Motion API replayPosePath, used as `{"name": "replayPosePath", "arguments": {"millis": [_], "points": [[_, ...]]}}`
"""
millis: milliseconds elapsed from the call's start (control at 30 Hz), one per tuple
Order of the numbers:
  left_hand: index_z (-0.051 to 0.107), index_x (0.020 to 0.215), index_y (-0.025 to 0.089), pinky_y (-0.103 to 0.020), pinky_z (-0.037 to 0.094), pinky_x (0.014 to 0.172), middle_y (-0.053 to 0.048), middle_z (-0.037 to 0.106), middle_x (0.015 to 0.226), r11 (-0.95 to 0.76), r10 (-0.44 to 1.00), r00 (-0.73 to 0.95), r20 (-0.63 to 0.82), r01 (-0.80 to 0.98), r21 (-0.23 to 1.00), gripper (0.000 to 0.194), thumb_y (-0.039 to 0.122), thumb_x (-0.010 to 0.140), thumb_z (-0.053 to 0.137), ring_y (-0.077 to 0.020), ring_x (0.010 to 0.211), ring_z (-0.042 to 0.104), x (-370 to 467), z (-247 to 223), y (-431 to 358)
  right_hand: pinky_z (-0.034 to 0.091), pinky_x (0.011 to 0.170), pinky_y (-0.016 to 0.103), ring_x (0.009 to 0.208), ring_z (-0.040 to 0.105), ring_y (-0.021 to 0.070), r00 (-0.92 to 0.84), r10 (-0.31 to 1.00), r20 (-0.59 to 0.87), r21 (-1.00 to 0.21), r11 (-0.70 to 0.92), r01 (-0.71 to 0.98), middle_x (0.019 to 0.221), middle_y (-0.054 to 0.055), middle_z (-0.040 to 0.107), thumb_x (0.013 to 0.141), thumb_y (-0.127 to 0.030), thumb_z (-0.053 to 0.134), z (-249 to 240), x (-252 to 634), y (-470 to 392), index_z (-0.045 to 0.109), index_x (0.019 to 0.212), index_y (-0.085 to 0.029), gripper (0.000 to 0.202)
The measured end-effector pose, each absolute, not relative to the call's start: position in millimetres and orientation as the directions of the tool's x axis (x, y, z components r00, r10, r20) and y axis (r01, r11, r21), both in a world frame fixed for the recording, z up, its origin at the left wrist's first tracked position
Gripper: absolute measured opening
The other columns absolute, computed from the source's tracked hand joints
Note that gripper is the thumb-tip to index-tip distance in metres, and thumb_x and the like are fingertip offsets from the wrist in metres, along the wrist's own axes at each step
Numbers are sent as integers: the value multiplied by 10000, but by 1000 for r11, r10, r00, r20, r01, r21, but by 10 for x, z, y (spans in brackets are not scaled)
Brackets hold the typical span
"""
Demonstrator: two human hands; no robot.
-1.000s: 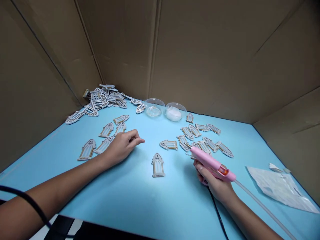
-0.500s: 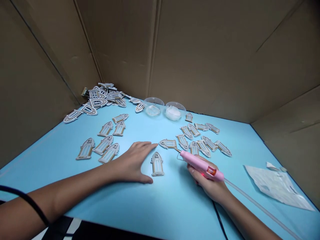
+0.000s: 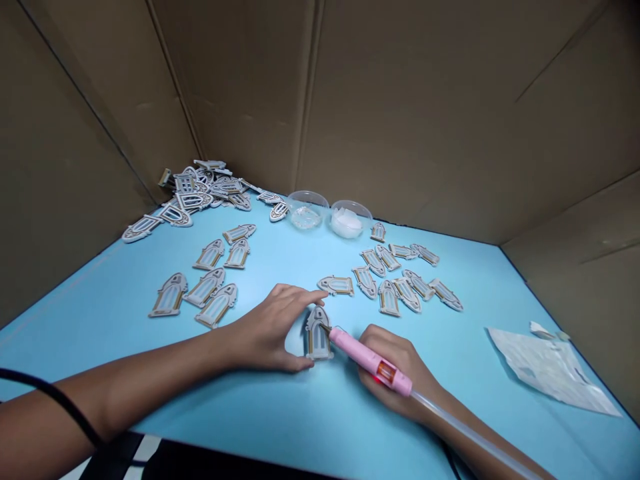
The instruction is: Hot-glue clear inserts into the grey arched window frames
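Observation:
My left hand point(image 3: 275, 327) spans a small arched window piece point(image 3: 319, 337), white with gold-brown edging, index fingertip at its pointed top and thumb at its base. A shadow shows along the piece's left side, and it looks slightly raised off the table. My right hand point(image 3: 395, 367) is wrapped around a pink hot glue gun point(image 3: 367, 357). The metal nozzle points left and meets the upper part of the piece, as far as I can see. A long translucent glue stick point(image 3: 460, 427) sticks out of the gun's back. Just beyond my left fingertips another window piece point(image 3: 337, 286) lies sideways.
Several window pieces point(image 3: 390, 298) lie at right, several more point(image 3: 169, 295) at left, and a pile point(image 3: 200, 190) fills the back left corner. Two clear bowls point(image 3: 307, 210) stand at the back. A white plastic bag point(image 3: 550, 370) lies right. Cardboard walls point(image 3: 400, 113) enclose the blue table.
The glue gun has moved left and down, from the sideways piece to the one at my left hand. My left fingers have closed onto that piece, which has shifted slightly right.

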State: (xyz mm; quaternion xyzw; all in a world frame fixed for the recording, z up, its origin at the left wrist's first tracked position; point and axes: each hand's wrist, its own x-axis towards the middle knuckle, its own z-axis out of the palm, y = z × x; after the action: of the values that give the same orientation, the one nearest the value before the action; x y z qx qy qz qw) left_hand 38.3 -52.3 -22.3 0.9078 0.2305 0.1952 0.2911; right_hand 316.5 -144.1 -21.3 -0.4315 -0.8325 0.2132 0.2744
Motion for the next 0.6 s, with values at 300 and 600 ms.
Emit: {"name": "replayPosePath", "arguments": {"millis": [300,600], "points": [[470,1500,213,-491,412,1128,-136,609,1433,-617,602,797,36,436,655,956,424,692,935,-381,1332,520,358,-206,-453,363,521,224,574,506,111,-454,837,307,-559,544,626,695,-1,515,893,-163,512,-177,3187,-1440,400,736,-217,200],[684,1207,195,-361,517,998,-56,784,1071,-330,798,602,18,413,849,288,335,1018,516,-208,1054,725,215,-157,-168,446,521,263,563,541,144,-188,966,179,-740,258,620,659,4,536,928,-287,573,-30,3381,-1392,482,668,-227,282]]}}
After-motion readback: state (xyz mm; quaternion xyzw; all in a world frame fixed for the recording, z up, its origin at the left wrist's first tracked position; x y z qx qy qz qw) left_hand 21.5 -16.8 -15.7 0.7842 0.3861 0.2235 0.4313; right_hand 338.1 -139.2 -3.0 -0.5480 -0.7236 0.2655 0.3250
